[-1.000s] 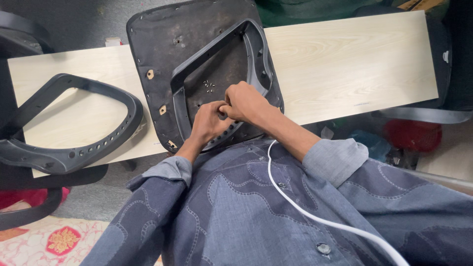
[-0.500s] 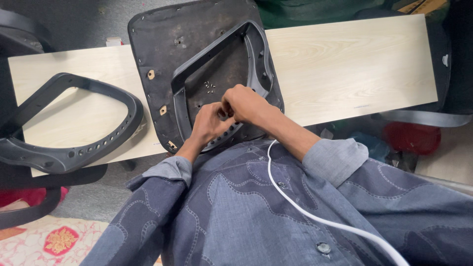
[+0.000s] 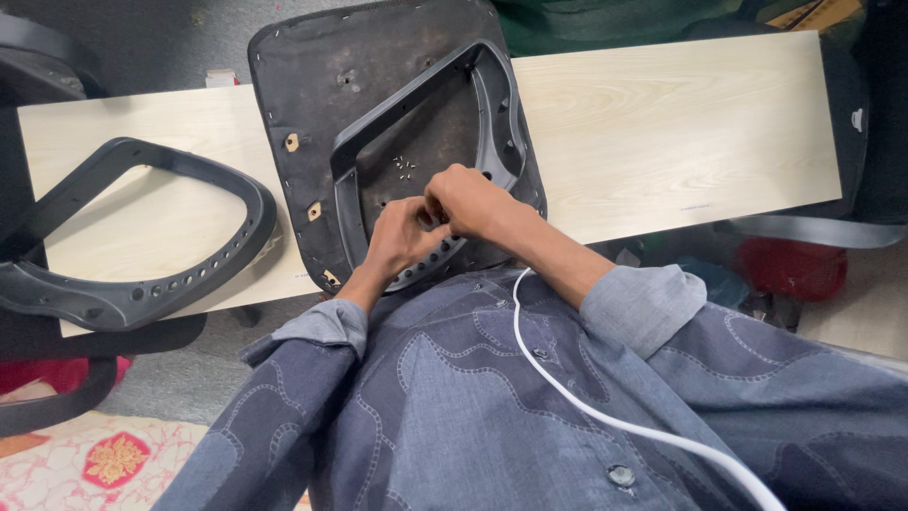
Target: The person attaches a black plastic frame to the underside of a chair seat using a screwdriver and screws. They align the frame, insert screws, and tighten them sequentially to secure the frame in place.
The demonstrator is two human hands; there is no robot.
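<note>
Two hands: meet over the lower rail of the armrest frame
Head view, left hand (image 3: 397,237): fingers curled, tips pinched at the frame's rail; what they pinch is too small to tell
Right hand (image 3: 468,201): closed, touching the left, pressing on the same spot
Armrest frame (image 3: 492,104): lies on the upturned seat base (image 3: 331,85)
Screws (image 3: 404,165): loose cluster inside the frame
Second armrest (image 3: 142,284): on the wooden board (image 3: 681,123), well left

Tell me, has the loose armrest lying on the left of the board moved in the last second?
No. The loose armrest keeps its place on the wooden board.
</note>
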